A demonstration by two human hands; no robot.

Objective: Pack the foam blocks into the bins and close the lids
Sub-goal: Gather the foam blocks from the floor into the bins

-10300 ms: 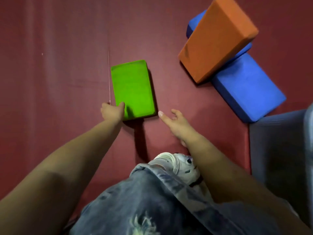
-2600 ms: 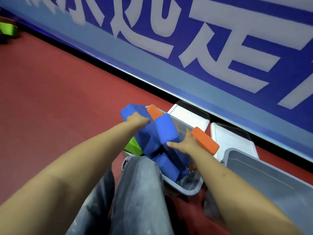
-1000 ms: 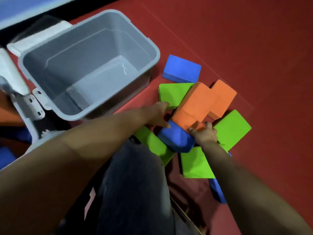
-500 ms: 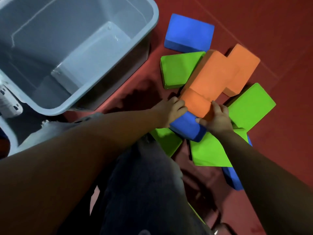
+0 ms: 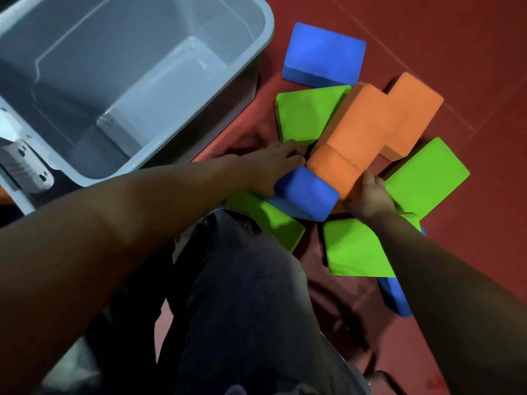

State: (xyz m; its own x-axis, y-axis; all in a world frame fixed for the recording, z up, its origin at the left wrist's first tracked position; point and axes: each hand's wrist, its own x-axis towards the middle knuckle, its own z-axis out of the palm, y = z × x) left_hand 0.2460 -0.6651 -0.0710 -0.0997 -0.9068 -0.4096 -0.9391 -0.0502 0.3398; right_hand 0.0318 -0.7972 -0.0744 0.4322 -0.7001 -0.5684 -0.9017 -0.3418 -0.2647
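Note:
A heap of foam blocks lies on the red floor right of an empty grey bin (image 5: 248,29). On top, a long orange block (image 5: 359,132) slants over a blue block (image 5: 308,192). My left hand (image 5: 273,163) presses the left side of those two. My right hand (image 5: 370,195) grips the orange block's near right end. A second orange block (image 5: 413,115) lies behind. Green blocks (image 5: 308,115) (image 5: 425,178) (image 5: 353,246) fan out beneath. Another blue block (image 5: 325,55) lies apart at the back.
The bin stands at upper left, its lid hinge parts (image 5: 22,163) at the far left edge. My knee in dark jeans (image 5: 242,295) fills the foreground. A further blue block (image 5: 396,297) pokes out under my right forearm. Red floor extends to the right.
Over the last second both hands have closed in on the orange and blue blocks and now clamp them from either side. Before that I was at another bin, pressing blocks into it.

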